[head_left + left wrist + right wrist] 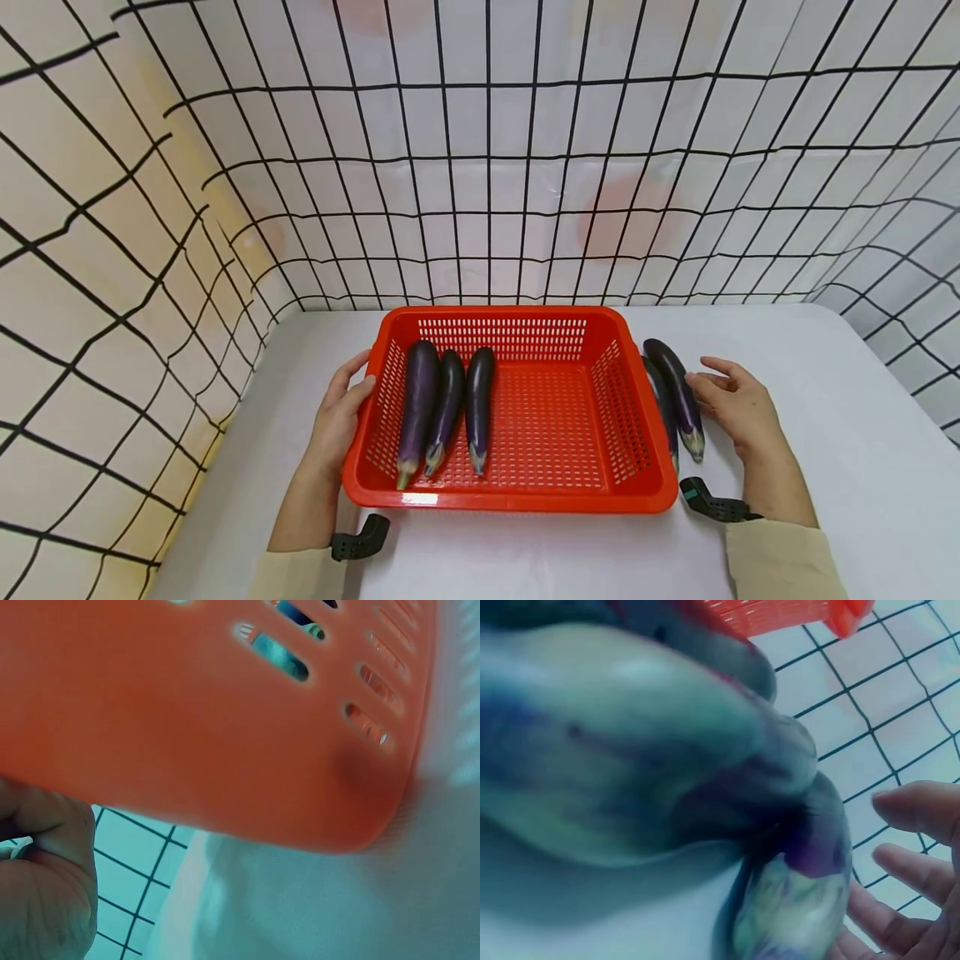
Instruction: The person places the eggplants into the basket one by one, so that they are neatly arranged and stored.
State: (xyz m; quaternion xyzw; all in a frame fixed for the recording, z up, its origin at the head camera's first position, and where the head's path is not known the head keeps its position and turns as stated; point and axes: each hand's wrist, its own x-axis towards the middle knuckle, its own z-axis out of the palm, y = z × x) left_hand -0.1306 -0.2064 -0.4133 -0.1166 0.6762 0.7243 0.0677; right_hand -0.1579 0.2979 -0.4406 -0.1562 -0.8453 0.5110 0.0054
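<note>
Loose eggplants (678, 398) crowd my right-wrist camera (708, 502), running front to back, just left of my nearer, spread right grip (741, 406); left grip (340, 414) pinches the red basket (517, 501).

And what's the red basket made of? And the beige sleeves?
The red basket looks like glossy plastic: a shiny glint and neat rows of holes. The beige sleeves are probably matte cloth, without any shine; which fabric, I can't tell.
</note>
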